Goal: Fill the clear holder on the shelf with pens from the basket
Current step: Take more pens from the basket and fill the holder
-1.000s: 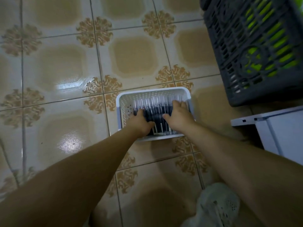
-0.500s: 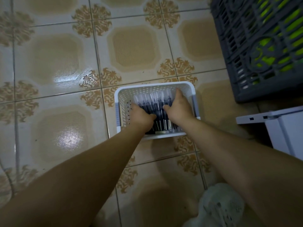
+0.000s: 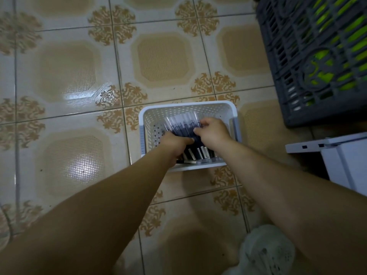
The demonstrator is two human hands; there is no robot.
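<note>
Gathering a bundle of pens (image 3: 182, 126) is the step in hand. The pens lie side by side in the white perforated basket (image 3: 188, 105), with clear barrels and dark ink cores beyond the fingertips and pale ends back towards the wrists. The left hand (image 3: 174, 142) curls round the bundle from its left side. The right hand (image 3: 213, 132) closes over it from the right, thumb tucked against the barrels, so both hands grip the same bunch between them.

Each pen looks light and stiff, and the smooth plastic will likely slide, so single pens could slip out of a loose hold. A firm squeeze round the middle of the bundle, all ends pointing one way, seems the safest hold.

The basket stands on the patterned floor tiles (image 3: 79, 76) under the hands. Beyond the right fingers and well apart stands a dark grey slatted crate (image 3: 297, 96) with green things inside. To the right of that hand is a corner of white furniture (image 3: 347, 161), possibly the shelf. The clear holder is not in view.
</note>
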